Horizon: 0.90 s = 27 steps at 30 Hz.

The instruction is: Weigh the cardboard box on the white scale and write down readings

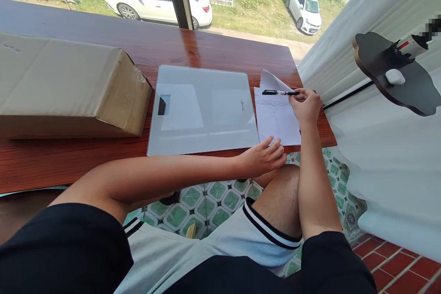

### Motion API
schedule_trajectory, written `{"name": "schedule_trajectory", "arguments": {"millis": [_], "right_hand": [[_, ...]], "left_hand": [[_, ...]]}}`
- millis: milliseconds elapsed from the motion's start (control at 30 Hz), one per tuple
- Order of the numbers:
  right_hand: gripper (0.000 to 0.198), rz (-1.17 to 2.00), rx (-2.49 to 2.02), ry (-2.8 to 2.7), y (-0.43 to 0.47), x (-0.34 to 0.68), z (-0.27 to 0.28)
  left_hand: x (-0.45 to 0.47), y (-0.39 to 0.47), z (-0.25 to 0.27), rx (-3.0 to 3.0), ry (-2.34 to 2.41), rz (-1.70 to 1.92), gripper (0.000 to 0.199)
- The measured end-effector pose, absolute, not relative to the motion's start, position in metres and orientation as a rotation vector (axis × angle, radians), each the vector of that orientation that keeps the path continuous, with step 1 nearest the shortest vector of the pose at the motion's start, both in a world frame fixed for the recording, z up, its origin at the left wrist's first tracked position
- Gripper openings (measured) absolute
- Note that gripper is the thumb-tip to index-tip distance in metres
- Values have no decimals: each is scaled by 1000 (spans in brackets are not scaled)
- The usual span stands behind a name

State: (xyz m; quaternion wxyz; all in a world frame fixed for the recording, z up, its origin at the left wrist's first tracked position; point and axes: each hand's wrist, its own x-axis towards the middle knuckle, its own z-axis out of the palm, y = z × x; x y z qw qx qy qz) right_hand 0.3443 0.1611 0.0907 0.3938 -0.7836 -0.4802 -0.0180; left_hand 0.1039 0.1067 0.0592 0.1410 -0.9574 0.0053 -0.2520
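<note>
A black pen (pixel 278 93) lies level across the top of some printed sheets of paper (pixel 278 121) at the table's right end. The fingers of my right hand (pixel 306 104) are closed at the pen's right end, over the sheets' upper right corner. Behind the pen, one sheet (pixel 273 80) curls up at its top. My left hand (pixel 267 154) is at the table's front edge, by the lower edge of the sheets, with fingers apart and nothing in them. To the left of the papers lies a flat pale glass-topped panel (pixel 203 135).
A large cardboard box (pixel 62 82) stands on the left of the brown wooden table (pixel 220 48). White curtains (pixel 386 161) hang at the right, beside a dark wavy-edged shelf (pixel 375 59) with a white object (pixel 394 77) on it. Outside the window are two white cars.
</note>
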Motion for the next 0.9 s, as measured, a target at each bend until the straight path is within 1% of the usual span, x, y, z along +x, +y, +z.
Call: {"name": "schedule_trajectory", "arguments": {"millis": [367,567,733,900], "right_hand": [[25,112,-2261,-1242,168,331,96],[23,155,-2340,-1254,173,331,93],[15,48,-2372,-1237,174,337,89],[15,13,-2407,-1149,175,341,86]], "left_hand": [[102,108,64,-2773,37,-699,32],[102,107,65,-2801,73,-704,32],[102,107,62,-2695,123,-703,30],[99,106,63,-2623,106,-614,30]]}}
